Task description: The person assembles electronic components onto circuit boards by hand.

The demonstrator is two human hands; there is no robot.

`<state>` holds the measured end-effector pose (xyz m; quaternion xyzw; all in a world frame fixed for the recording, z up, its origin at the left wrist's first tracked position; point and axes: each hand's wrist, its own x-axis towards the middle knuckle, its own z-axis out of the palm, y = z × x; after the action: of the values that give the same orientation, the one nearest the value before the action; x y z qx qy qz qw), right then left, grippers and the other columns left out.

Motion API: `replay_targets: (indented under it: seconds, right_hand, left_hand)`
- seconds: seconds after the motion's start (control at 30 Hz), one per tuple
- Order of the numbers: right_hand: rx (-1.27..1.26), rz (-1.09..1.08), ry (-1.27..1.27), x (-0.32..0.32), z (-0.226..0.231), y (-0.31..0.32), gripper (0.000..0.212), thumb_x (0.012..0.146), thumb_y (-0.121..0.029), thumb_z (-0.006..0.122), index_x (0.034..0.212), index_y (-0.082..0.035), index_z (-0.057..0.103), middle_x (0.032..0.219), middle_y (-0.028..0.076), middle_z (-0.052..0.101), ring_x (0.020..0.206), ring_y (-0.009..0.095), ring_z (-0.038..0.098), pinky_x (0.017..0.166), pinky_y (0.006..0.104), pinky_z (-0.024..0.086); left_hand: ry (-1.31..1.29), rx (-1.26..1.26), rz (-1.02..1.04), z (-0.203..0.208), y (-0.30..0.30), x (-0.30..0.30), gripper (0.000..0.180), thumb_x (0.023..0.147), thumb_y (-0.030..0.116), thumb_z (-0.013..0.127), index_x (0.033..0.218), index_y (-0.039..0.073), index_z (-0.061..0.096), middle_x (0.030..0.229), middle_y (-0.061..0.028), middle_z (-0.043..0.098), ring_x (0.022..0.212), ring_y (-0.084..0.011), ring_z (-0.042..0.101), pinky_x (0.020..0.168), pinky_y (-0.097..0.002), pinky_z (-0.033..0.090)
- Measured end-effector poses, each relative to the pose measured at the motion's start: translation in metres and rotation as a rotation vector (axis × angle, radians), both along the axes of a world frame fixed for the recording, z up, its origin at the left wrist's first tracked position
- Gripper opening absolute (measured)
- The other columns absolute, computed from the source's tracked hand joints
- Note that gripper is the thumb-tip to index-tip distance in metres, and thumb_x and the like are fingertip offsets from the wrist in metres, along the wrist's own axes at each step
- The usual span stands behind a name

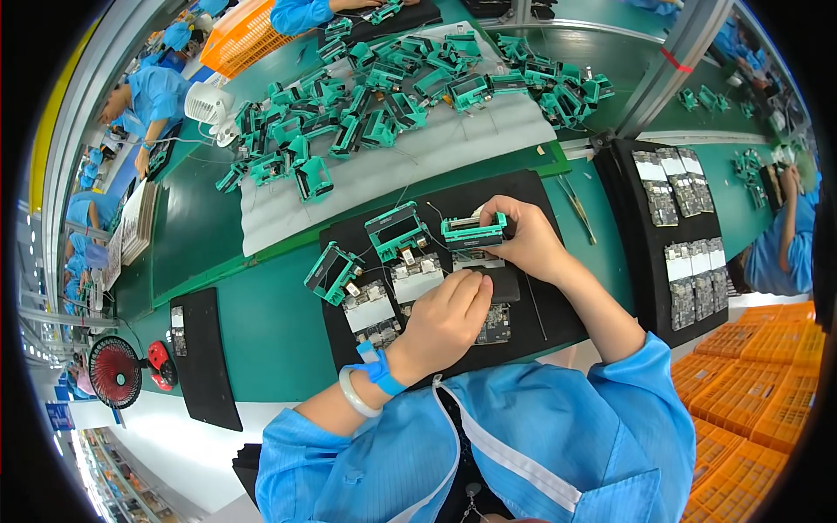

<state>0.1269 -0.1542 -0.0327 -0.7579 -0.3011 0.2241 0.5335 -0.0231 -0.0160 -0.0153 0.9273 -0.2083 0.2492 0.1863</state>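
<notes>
My right hand [528, 241] pinches the right end of a green plastic frame [472, 234], raised at the back of the black mat [527, 189]. Curled together, the fingers of my left hand [443, 319] meet the edge of a black rectangular piece [499, 285]; their tips are partly hidden. This piece lies over a circuit board [495, 325], whose lower part shows. To the left, a second green frame [397, 230] and a third, tilted green frame [332, 273] sit behind circuit boards with white covers [370, 307], with short wires between them.
Many green frames [353, 105] are heaped on a white foam sheet [288, 213] beyond the mat. Tweezers [578, 209] lie to the right, before a black board [623, 187] with several circuit boards. A red fan [115, 372] stands left. Orange crates [741, 375] are stacked right. Co-workers sit around.
</notes>
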Motion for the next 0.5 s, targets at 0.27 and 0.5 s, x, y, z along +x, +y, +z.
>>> replay_targets:
  seconds: [0.27, 0.5]
  right_hand:
    - [0.025, 0.011, -0.027, -0.001, -0.002, -0.001, 0.027, 0.072, 0.008, 0.074, 0.088, -0.004, 0.056, 0.085, -0.001, 0.059, 0.077, 0.004, 0.054, 0.067, 0.0221, 0.046]
    - [0.028, -0.008, -0.046, -0.001, -0.002, -0.001, 0.026, 0.072, 0.005, 0.076, 0.086, -0.003, 0.056, 0.085, 0.000, 0.060, 0.078, 0.007, 0.054, 0.070, 0.0243, 0.047]
  left_hand:
    - [-0.070, 0.060, 0.052, -0.012, 0.001, 0.006, 0.033, 0.071, 0.002, 0.071, 0.101, -0.008, 0.066, 0.102, -0.0177, 0.064, 0.095, -0.0316, 0.066, 0.073, -0.0360, 0.057]
    - [-0.104, 0.092, 0.051, -0.016, 0.000, 0.013, 0.027, 0.072, 0.002, 0.070, 0.097, -0.008, 0.066, 0.100, -0.0180, 0.066, 0.095, -0.0311, 0.066, 0.072, -0.0358, 0.058]
